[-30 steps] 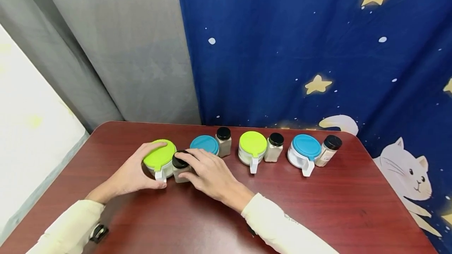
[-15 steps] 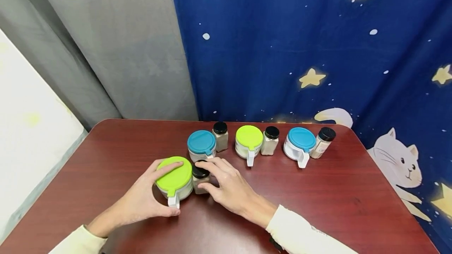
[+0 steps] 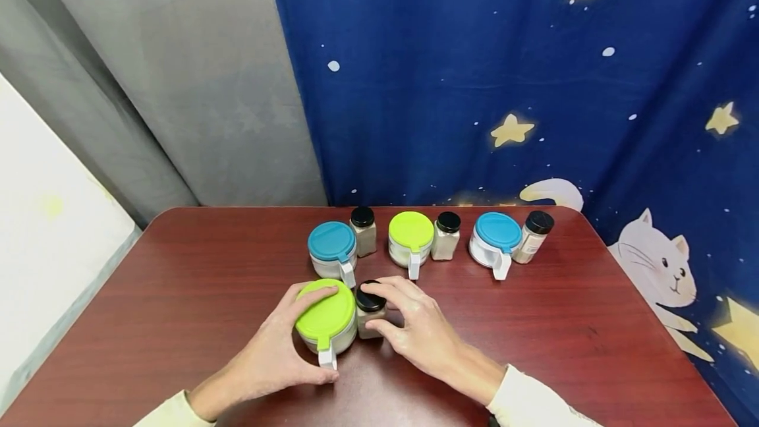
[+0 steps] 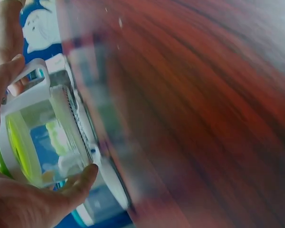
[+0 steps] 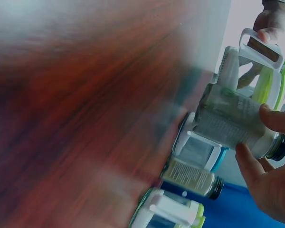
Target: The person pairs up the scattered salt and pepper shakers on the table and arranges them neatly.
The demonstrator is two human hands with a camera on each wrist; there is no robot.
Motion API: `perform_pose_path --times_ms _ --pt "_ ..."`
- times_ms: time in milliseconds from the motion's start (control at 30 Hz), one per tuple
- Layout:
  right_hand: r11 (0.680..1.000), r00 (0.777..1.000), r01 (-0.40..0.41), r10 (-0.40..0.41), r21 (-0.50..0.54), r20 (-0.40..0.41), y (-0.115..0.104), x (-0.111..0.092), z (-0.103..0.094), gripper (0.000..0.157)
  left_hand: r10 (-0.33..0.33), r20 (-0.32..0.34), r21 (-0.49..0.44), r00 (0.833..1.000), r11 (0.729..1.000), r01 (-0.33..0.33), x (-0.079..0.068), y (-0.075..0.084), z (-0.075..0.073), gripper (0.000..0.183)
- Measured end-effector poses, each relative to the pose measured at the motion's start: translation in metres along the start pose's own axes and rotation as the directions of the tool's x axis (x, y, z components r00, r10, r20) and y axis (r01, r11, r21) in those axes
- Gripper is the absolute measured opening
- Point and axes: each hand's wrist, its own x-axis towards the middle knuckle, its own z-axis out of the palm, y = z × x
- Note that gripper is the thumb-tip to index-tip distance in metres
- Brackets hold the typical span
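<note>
In the head view, my left hand (image 3: 269, 354) curls round a clear seasoning jar with a lime-green lid (image 3: 327, 312) and a white handle (image 3: 327, 358). Its thumb lies at that handle while the fingers reach over the lid and far side. Close against the jar's right side is a square spice bottle (image 3: 370, 327) with a black cap; my right hand (image 3: 427, 331) grips it between thumb and fingers. From the right wrist, the bottle (image 5: 232, 116) shows printed text and pale contents. The left wrist view shows the jar's transparent body (image 4: 50, 142), with fingertips under its base edge.
Just behind stands a blue-lidded jar (image 3: 332, 242) beside a black-capped bottle (image 3: 364, 236). Farther right are a green-lidded jar (image 3: 411, 232) with a bottle (image 3: 446, 239), and a blue-lidded jar (image 3: 497, 232) with a shaker (image 3: 532, 239). A curtain (image 3: 415, 117) hangs behind the table (image 3: 207, 282).
Both hands have moved right and toward the near edge, carrying the green-lidded jar and the spice bottle side by side, from left of the blue-lidded jar to in front of it.
</note>
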Motion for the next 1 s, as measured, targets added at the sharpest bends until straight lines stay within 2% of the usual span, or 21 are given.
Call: perform_pose_path --times_ms 200,533,767,900,1000 --pt "0.994 0.994 -0.11 0.11 0.013 -0.017 0.002 -0.019 -0.021 0.056 -0.031 0.044 0.003 0.999 1.0 0.031 0.012 0.016 0.024 0.108" --pt "0.991 0.993 -0.11 0.106 -0.076 -0.05 0.014 -0.058 -0.074 0.063 -0.008 0.091 -0.009 0.996 1.0 0.009 0.041 0.048 0.084 0.106" --pt "0.985 0.986 -0.132 0.119 -0.11 -0.114 0.033 -0.085 -0.123 0.068 0.023 0.15 0.07 0.988 0.997 -0.033 0.083 0.079 0.128 0.104" --pt "0.969 0.977 -0.19 0.171 -0.156 -0.13 0.047 -0.098 -0.149 0.068 0.009 0.194 0.092 0.981 0.995 -0.027 0.108 0.093 0.155 0.104" --pt "0.957 0.97 -0.226 0.204 -0.181 -0.132 0.054 -0.11 -0.162 0.067 0.005 0.219 0.101 0.976 0.994 -0.028 0.118 0.1 0.172 0.103"
